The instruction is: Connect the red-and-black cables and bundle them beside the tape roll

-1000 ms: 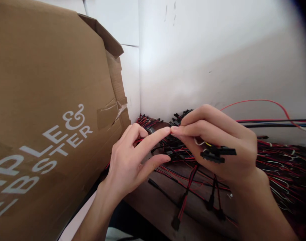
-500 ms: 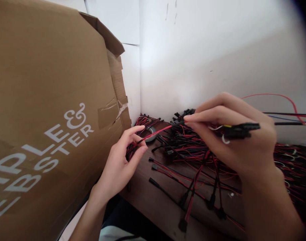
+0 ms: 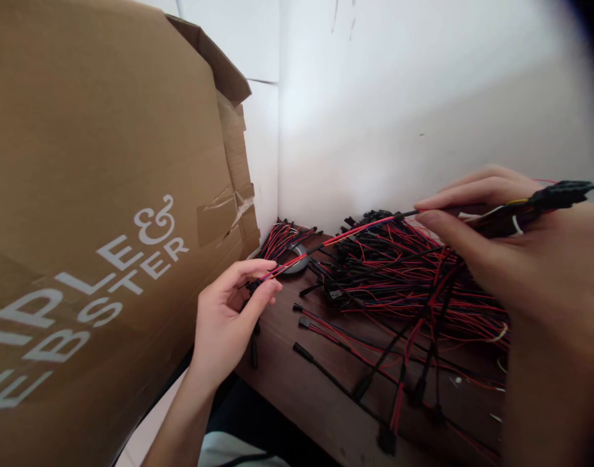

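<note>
A red and black wire harness (image 3: 360, 229) stretches nearly straight between my two hands above the table. My left hand (image 3: 236, 314) pinches its lower left end between thumb and fingers. On the right, my right hand (image 3: 515, 240) is closed on the other end, thumb against forefinger. A black connector (image 3: 564, 193) with white and yellow wire bits lies across the back of that grip. Several wire branches ending in black connectors (image 3: 387, 440) dangle below my right hand.
Behind the harness lies a large heap of red and black cables (image 3: 384, 279) on the dark brown table (image 3: 297, 395). A grey roll of tape (image 3: 297, 261) sits near the corner. The big cardboard box (image 3: 107, 130) stands close on the left, against white walls (image 3: 423, 78).
My right hand has moved right, away from my left hand. A longer stretch of harness now shows between them, and the dangling branches have shifted right.
</note>
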The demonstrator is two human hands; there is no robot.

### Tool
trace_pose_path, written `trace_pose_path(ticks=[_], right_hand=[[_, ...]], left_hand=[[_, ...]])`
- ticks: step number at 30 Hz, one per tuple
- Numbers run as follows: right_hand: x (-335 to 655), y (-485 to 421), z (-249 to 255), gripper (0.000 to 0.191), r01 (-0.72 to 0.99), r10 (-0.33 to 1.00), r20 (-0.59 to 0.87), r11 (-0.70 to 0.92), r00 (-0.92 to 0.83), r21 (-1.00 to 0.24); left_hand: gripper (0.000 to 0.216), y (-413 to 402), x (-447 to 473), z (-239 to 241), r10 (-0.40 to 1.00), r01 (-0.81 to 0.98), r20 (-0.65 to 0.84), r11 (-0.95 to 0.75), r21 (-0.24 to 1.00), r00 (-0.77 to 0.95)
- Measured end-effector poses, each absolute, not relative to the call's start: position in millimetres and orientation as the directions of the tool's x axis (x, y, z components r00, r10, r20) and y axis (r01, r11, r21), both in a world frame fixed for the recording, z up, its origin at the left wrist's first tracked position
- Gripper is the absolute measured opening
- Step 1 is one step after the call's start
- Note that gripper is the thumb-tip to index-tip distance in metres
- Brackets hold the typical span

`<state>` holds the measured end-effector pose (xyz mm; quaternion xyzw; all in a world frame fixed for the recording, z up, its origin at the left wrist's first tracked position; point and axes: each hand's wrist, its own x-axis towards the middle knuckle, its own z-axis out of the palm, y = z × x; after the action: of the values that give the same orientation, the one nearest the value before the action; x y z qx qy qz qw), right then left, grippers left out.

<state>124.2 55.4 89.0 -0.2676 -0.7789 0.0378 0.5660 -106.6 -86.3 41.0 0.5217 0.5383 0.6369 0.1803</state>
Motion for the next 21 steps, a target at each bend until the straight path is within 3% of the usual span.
trace_pose_path(ticks=[7,11,15,21], right_hand=[[121,57,86,0.007,0.272,0.470,0.859,0.870,-0.203,-0.412],[126,61,85,0.013,0.131,0.484,0.836,0.875,-0.258,-0.466],[136,66,85,0.017,0.142,0.458,0.780,0.885,-0.426,-0.443],[140,67,86,0.016,0.070,0.429,0.737,0.883,-0.523,-0.465]], left_hand=[[0.013,-87,-105,43,0.591,0.576,0.728,-0.479,0.662,-0.346],[0.027,-89,-109,41,0.370,0.789,0.910,-0.496,0.364,-0.187],[0.037,-98,-112,42,0.188,0.916,0.982,-0.397,0.051,0.027],[0.048,-120,-113,50,0.333,0.957,0.936,-0.291,-0.011,0.112]])
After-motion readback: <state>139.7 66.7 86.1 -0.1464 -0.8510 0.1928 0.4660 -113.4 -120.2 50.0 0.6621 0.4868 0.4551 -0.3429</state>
